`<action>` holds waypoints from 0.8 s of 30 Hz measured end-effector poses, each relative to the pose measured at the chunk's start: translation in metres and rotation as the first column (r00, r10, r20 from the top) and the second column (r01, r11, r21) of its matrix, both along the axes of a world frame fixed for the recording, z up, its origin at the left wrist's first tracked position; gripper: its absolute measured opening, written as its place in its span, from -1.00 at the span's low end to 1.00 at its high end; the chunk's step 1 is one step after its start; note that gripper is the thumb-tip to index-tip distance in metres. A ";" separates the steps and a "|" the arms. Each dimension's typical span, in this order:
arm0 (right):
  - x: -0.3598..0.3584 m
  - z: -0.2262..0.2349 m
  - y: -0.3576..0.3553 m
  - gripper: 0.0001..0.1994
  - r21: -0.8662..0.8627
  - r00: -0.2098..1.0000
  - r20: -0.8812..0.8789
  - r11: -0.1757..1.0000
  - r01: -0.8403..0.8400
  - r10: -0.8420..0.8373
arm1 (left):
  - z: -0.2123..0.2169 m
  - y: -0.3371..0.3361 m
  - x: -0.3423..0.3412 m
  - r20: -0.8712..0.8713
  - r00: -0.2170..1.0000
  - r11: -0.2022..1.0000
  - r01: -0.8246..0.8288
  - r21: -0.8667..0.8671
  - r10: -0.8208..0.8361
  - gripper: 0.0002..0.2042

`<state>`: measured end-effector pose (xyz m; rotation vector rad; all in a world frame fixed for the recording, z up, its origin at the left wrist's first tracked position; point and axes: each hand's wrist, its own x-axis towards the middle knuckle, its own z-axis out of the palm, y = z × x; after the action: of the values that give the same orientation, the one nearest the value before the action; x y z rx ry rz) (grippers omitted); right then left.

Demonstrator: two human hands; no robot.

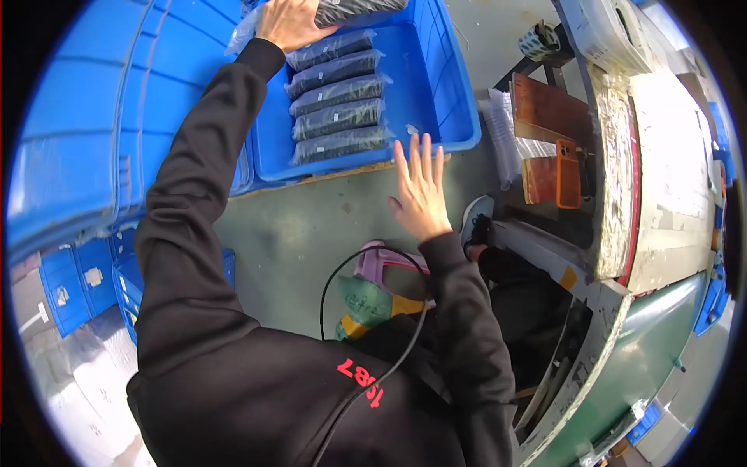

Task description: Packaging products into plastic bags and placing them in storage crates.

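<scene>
At the top edge my left hand is closed on a dark, long item wrapped in see-through plastic, partly cut off by the picture's edge. Below it, several similar wrapped dark items lie side by side in a row in a blue plastic bin. My right hand is held in front of the bin's near right corner, fingers stretched out and apart, with nothing in it. A small pale scrap rests on the bin floor near those fingertips.
Large blue bins stand on the left. To the right is a workbench with wooden boards and an orange phone-shaped object at its side. A pink and green stool-like thing and a black cable are near my body.
</scene>
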<state>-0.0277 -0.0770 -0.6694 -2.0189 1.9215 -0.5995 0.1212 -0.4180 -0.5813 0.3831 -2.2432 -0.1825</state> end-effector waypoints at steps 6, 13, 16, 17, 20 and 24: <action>0.013 -0.047 -0.045 -0.05 0.373 0.974 -0.225 0.924 0.090 -0.004 | -0.062 -0.064 -0.018 0.394 0.791 0.884 -0.425 -0.194 0.467 -0.21; 0.021 -0.063 -0.046 -0.21 0.248 0.984 -0.175 0.965 0.082 -0.039 | -0.182 -0.131 0.018 0.348 0.743 0.813 -0.457 -0.360 0.572 -0.27; 0.015 -0.060 -0.046 -0.23 0.229 0.982 -0.177 0.967 0.111 -0.071 | -0.211 -0.147 0.025 0.442 0.643 0.778 -0.556 -0.291 0.625 -0.25; 0.017 -0.060 -0.046 -0.25 0.220 0.984 -0.165 0.970 0.108 -0.072 | -0.214 -0.161 0.033 0.470 0.647 0.799 -0.514 -0.312 0.600 -0.24; 0.020 -0.064 -0.051 -0.28 0.216 0.988 -0.140 0.972 0.094 -0.065 | -0.207 -0.185 0.037 0.522 0.648 0.832 -0.435 -0.344 0.555 -0.23; 0.018 -0.062 -0.050 -0.31 0.230 0.991 -0.113 0.968 0.101 -0.076 | -0.195 -0.161 0.009 0.402 0.753 0.853 -0.475 -0.217 0.522 -0.27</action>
<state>-0.0094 -0.1268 -0.7314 -1.8565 2.0432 -0.2755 0.1303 -0.5789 -0.7760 1.0456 -2.4828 0.3429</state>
